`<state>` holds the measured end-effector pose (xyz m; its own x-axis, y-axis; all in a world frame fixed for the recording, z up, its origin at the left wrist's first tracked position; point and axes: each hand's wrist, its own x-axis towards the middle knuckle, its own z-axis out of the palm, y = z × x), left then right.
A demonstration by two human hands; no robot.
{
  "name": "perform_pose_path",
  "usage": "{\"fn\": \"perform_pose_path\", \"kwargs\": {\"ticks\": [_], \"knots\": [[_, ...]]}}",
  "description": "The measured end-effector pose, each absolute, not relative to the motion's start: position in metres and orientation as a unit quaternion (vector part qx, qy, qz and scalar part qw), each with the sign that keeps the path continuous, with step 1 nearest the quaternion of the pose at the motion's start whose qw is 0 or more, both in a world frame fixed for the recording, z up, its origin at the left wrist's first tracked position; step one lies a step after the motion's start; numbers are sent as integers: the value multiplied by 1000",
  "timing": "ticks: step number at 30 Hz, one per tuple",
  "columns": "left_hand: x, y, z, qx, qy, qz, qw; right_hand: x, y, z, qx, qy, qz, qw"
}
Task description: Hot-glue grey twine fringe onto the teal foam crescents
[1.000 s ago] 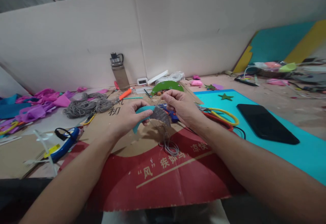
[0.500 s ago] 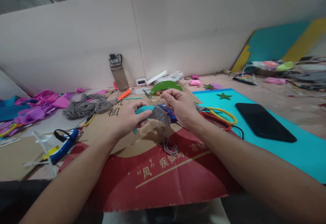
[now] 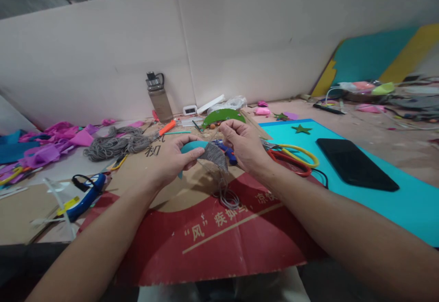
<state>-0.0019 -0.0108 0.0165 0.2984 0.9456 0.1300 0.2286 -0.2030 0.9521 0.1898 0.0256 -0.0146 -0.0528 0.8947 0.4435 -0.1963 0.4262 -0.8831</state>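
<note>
My left hand [image 3: 180, 159] is closed, thumb on top, around a curved teal piece [image 3: 194, 146]. Grey cord [image 3: 216, 155] is wound in close rows around the piece's right-hand part. Close by on the right, my right hand [image 3: 242, 144] pinches a thin strand of that cord between thumb and forefinger, drawn up from the wrapped part. A loose loop of cord [image 3: 229, 199] hangs below onto the red and brown cardboard [image 3: 240, 251]. Behind the wrapped piece lies a blue tool [image 3: 230, 153], partly covered by my right hand.
A grey yarn bundle [image 3: 116, 145], an orange-handled knife [image 3: 167, 127] and a bottle [image 3: 160, 100] stand or lie behind on the left. Scissors with yellow and red handles [image 3: 302, 155] and a black phone [image 3: 356, 164] rest on the right. A blue glue gun [image 3: 85, 196] sits left.
The teal piece has tilted slightly in my left hand. My right hand has shifted very little and keeps its pinch.
</note>
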Motion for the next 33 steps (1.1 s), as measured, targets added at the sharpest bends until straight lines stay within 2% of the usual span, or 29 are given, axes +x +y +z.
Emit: {"fn": "perform_pose_path", "kwargs": {"ticks": [4, 10, 15, 22, 33], "knots": [[0, -12, 17, 662, 420, 415, 462, 187, 24, -15, -319, -558, 489, 589], [0, -14, 14, 674, 395, 416, 465, 180, 15, -14, -299, -549, 600, 499], [3, -13, 11, 655, 383, 454, 467, 173, 11, -18, -296, -523, 647, 470], [6, -11, 10, 639, 403, 475, 451, 165, 10, -32, -282, -536, 647, 464], [4, -9, 10, 635, 421, 489, 424, 169, 7, -25, -293, -581, 605, 459]]}}
